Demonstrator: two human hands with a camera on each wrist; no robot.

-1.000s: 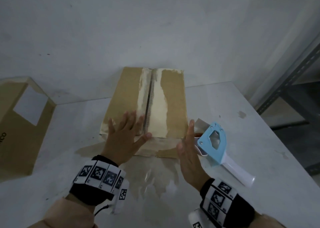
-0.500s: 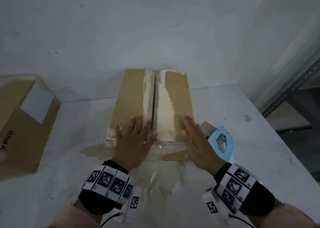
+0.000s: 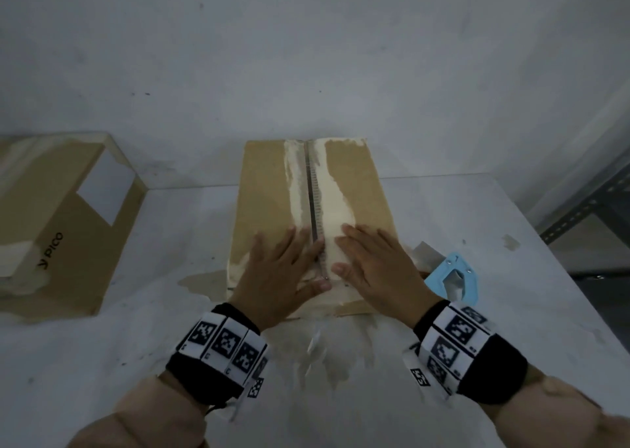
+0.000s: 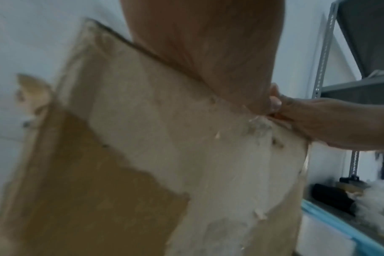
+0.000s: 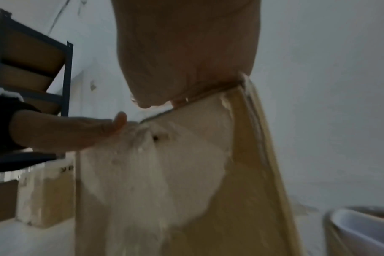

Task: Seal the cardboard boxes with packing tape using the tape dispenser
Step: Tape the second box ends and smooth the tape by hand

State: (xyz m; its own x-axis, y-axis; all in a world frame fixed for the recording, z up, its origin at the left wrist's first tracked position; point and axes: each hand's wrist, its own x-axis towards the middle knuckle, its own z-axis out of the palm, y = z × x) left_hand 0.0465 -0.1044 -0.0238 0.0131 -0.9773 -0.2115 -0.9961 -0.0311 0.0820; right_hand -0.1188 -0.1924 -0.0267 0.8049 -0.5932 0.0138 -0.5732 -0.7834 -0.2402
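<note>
A brown cardboard box [image 3: 269, 188] stands in the middle of the white table [image 3: 477, 216], its two top flaps closed along a centre seam with torn pale patches beside it. My left hand [image 3: 283, 270] lies flat on the left flap near the front edge, fingers straight. My right hand [image 3: 375, 263] lies flat on the right flap, fingers straight, thumb near the seam. The blue tape dispenser [image 3: 453, 279] lies on the table just right of my right wrist, partly hidden by it. Both wrist views show the box front [image 4: 164, 155] [image 5: 164, 164] from below the palms.
A second cardboard box [image 3: 58, 216] with a white label stands at the left of the table. A grey metal shelf rack [image 3: 593, 202] is off the table's right side. A white wall runs behind the table. Stains mark the tabletop in front of the box.
My right hand has left the tape dispenser's side and moved onto the box's right flap. My left hand has stayed flat on the left flap.
</note>
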